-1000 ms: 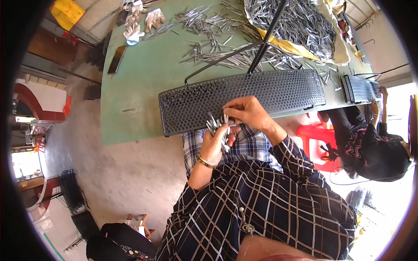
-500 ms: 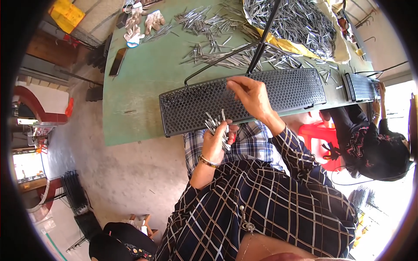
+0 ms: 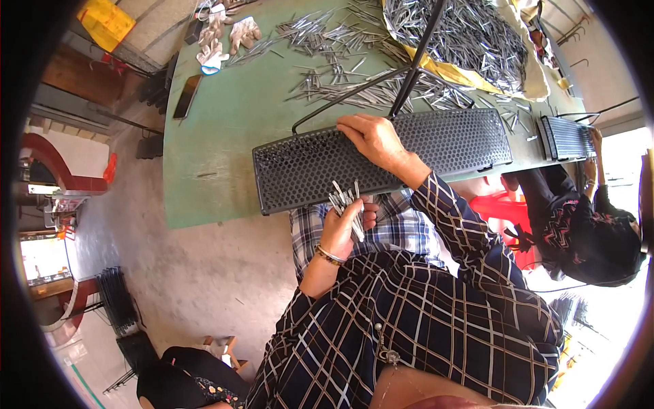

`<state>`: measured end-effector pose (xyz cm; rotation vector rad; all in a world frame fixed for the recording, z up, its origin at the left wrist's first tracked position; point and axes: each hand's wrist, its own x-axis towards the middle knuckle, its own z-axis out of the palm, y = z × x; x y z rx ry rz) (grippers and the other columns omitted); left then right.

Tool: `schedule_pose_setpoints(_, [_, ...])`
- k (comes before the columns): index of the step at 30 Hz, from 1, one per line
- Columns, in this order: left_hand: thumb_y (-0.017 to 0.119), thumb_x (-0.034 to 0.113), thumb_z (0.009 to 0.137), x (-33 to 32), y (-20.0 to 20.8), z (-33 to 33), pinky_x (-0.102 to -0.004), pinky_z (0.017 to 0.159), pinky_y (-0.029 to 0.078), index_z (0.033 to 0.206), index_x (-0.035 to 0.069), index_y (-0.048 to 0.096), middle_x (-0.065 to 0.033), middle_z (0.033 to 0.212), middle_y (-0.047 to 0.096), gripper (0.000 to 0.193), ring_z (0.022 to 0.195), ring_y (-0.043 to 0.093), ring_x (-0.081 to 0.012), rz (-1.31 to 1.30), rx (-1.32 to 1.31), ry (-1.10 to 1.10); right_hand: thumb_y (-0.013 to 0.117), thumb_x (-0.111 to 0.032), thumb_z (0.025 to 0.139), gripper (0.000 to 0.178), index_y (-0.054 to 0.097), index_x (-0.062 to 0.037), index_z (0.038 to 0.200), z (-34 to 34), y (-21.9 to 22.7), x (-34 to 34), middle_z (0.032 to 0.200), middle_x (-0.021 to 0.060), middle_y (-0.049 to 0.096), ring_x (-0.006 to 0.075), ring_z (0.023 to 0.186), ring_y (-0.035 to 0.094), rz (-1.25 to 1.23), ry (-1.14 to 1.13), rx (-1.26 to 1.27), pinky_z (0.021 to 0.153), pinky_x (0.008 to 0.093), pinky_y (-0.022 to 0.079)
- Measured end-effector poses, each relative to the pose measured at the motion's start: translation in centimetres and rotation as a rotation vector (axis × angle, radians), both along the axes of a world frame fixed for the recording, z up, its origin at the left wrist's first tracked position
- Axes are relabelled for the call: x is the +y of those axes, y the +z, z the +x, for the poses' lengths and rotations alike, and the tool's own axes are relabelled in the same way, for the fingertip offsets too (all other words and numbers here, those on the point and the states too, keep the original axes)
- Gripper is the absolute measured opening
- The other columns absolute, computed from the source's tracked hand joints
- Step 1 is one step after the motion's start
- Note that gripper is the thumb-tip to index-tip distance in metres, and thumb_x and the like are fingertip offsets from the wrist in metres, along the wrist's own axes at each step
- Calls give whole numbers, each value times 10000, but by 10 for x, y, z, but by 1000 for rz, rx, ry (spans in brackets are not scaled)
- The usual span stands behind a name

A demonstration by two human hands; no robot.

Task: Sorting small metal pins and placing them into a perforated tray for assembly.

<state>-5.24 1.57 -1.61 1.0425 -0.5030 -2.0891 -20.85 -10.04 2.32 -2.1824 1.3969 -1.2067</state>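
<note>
A long black perforated metal panel (image 3: 300,176) lies along the table's front edge, with black rods (image 3: 407,87) rising from its far side. My left hand (image 3: 338,233), just in front of the panel, is closed around a bundle of thin silvery metal strips (image 3: 345,200), whose ends fan out above the thumb. Over the middle of the panel is my right hand (image 3: 380,144), its fingers bent down together at the holes. Whatever sits between those fingertips is hidden.
Loose metal strips (image 3: 327,41) are spread over the green table (image 3: 204,150), beside a large heap (image 3: 463,44) on yellow sheeting. Work gloves (image 3: 243,33) and a phone (image 3: 186,97) lie at the left. At the right a co-worker (image 3: 586,235) handles another panel (image 3: 569,136).
My right hand has moved slightly left and down to the panel, with its fingers now closer together. My left hand has shifted a little right and still grips the bundle.
</note>
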Motion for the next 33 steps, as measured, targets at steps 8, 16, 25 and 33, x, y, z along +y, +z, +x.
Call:
schedule_pose_setpoints(8, [552,208,911,1,-1,3,-254,590,524,1054,11,580,-121,898,657,246,715,630,-141,-5,-6,-28,638,-147,812,133,657,-49,899,5,-2,-3,798,90,608,290,671,603,-130,5,148,593,370,488])
schedule_pose_setpoints(16, [544,201,913,1,3,2,-222,522,429,1014,45,599,-93,855,664,193,660,577,-94,-3,-38,-64,634,-183,802,129,641,-62,847,2,-5,4,759,78,546,280,670,577,-147,-40,200,598,380,463])
schedule_pose_setpoints(25, [579,208,900,3,8,1,-218,491,443,1017,6,595,-124,836,658,234,602,555,-88,-15,-32,-27,639,-175,798,130,646,-56,850,4,-9,4,791,77,550,275,704,584,-131,-7,285,629,363,461])
schedule_pose_setpoints(33, [583,172,900,1,12,-2,-221,487,444,996,11,609,-126,826,666,189,592,559,-90,-122,-13,135,694,-253,797,254,690,-4,848,-3,20,47,729,127,638,221,610,606,419,99,-135,567,310,478])
